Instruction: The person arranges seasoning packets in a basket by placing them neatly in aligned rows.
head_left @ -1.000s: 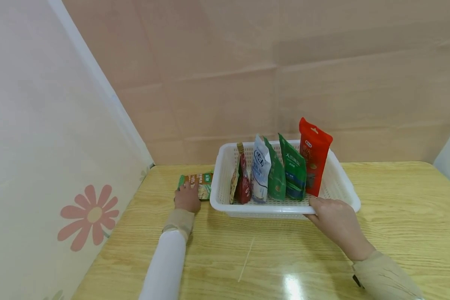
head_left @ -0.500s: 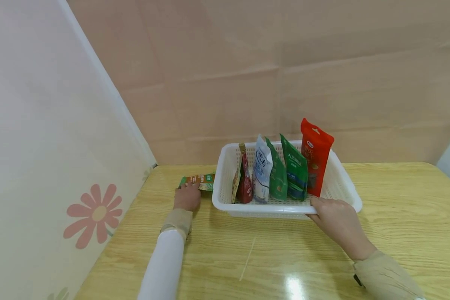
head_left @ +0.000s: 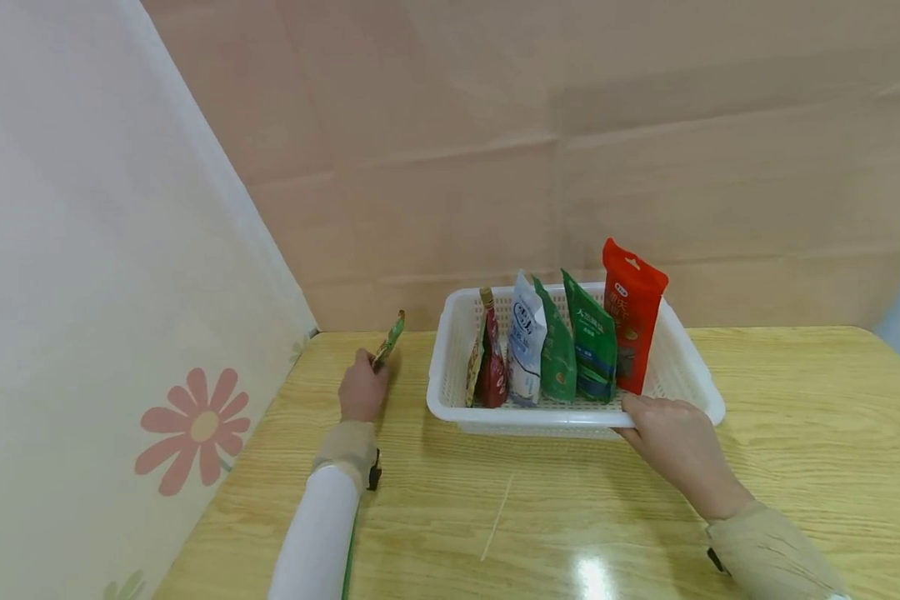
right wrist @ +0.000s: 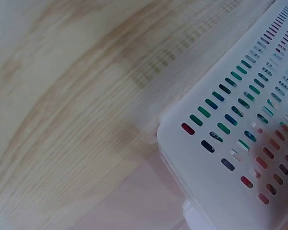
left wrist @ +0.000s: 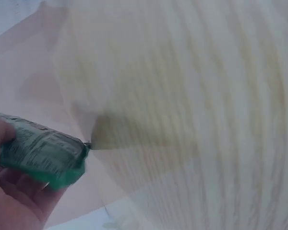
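In the head view my left hand (head_left: 362,390) grips a green snack packet (head_left: 390,340), tilted up on edge, left of the white basket (head_left: 441,367). The left wrist view shows the thumb and fingers around this packet (left wrist: 48,155), its printed side facing the camera. My right hand (head_left: 675,446) grips the basket's front rim near its right end. Inside the basket several packets stand upright in a row: a yellowish one (head_left: 473,371), a dark red one (head_left: 493,367), a white one (head_left: 526,342), two green ones and a tall red one (head_left: 633,312).
The basket stands on a wood-grain table (head_left: 435,517). A brown papered wall (head_left: 450,167) rises behind the table, and a pale wall with a pink flower (head_left: 204,427) stands at the left. In the right wrist view the basket's slotted wall (right wrist: 221,158) fills the right side.
The packet lay flat on the table beside the basket; my left hand has picked it up, turned it on edge and drawn it slightly left. My right hand stays on the rim.
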Demonstrator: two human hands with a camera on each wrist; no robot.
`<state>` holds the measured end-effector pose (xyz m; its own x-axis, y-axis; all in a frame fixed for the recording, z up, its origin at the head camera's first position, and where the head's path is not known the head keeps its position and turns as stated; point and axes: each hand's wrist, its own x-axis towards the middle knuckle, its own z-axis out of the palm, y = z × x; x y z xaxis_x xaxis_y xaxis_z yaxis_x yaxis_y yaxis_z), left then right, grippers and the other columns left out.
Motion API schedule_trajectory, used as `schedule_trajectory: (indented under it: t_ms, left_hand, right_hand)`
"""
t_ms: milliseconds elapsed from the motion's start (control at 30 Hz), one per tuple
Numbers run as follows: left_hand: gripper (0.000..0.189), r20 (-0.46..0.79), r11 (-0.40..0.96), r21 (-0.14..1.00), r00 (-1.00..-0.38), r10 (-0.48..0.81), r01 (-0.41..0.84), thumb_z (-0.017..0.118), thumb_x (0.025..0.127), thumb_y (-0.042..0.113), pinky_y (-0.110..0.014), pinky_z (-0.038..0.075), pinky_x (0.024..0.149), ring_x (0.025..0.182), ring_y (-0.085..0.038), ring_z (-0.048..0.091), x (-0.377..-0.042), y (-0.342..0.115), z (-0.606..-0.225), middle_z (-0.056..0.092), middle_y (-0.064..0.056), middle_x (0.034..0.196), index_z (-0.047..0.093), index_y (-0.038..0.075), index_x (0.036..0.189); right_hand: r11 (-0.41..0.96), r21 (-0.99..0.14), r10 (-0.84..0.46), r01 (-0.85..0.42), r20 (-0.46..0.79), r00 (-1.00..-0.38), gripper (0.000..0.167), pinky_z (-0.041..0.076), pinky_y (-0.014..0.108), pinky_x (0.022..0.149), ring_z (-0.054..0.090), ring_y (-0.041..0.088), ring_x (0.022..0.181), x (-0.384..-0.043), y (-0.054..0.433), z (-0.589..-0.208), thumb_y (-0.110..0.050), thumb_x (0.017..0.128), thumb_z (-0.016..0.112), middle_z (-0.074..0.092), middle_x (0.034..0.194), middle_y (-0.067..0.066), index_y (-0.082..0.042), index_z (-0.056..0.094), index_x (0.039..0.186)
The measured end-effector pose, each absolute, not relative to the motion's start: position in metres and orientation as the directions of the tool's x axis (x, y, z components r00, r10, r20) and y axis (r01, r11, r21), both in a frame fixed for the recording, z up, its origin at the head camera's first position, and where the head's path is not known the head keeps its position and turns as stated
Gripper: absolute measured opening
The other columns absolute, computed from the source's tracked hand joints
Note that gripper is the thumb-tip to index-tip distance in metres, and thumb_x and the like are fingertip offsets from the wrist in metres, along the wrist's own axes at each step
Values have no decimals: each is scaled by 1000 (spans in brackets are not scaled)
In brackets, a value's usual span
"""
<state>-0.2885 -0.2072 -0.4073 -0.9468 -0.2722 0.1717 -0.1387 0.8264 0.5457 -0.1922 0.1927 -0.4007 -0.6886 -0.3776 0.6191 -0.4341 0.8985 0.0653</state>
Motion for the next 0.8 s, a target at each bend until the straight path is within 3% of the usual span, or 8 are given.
schedule_trajectory:
  t_ms: [133,267,400,467,667,800]
  left_hand:
    - [12,147,752,645,-943,-298,-137,49,95,15,-32,39,54,60,-21,52,-289,-212,-408,63,-16,82,51,3,97]
    - [23,109,692,710,-949,-297,-135,38,98,16,-27,37,48,54,-18,47,-290,-216,-410,58,-16,79,48,-2,107]
    - [39,71,600,788,-947,-313,-139,34,99,19,-35,50,60,78,-32,63,-288,-218,-410,60,-31,108,38,-9,127]
    - [44,66,562,816,-944,-323,-135,33,99,19,-39,51,68,91,-36,62,-286,-217,-409,56,-35,118,35,-11,131]
    - [42,109,509,853,-912,-396,-119,34,97,16,-41,48,69,86,-35,59,-283,-212,-410,57,-35,112,35,-13,128]
    - [41,174,477,876,-875,-452,-73,37,97,15,-49,50,77,97,-42,61,-280,-200,-405,57,-37,113,32,-12,128]
  right_hand:
    - [895,71,-383,-440,627,-678,37,31,26,42,38,10,44,-193,193,-401,-25,67,81,44,50,-3,-14,47,69]
    - [895,73,-385,-441,629,-676,37,31,26,41,38,10,44,-193,193,-401,-25,66,82,44,50,-3,-13,47,70]
    - [892,74,-388,-445,630,-673,37,32,27,41,40,11,44,-194,194,-401,-23,64,83,45,51,-2,-13,48,70]
    - [891,76,-391,-447,630,-671,37,33,27,41,41,12,44,-194,194,-401,-22,63,83,46,51,-2,-12,48,70]
    - [896,69,-386,-439,610,-692,37,37,29,42,44,12,45,-193,193,-399,-23,65,84,49,53,-1,-12,50,71]
    - [899,60,-380,-434,599,-705,37,39,30,43,45,12,46,-193,193,-399,-22,65,85,50,54,-1,-12,50,70]
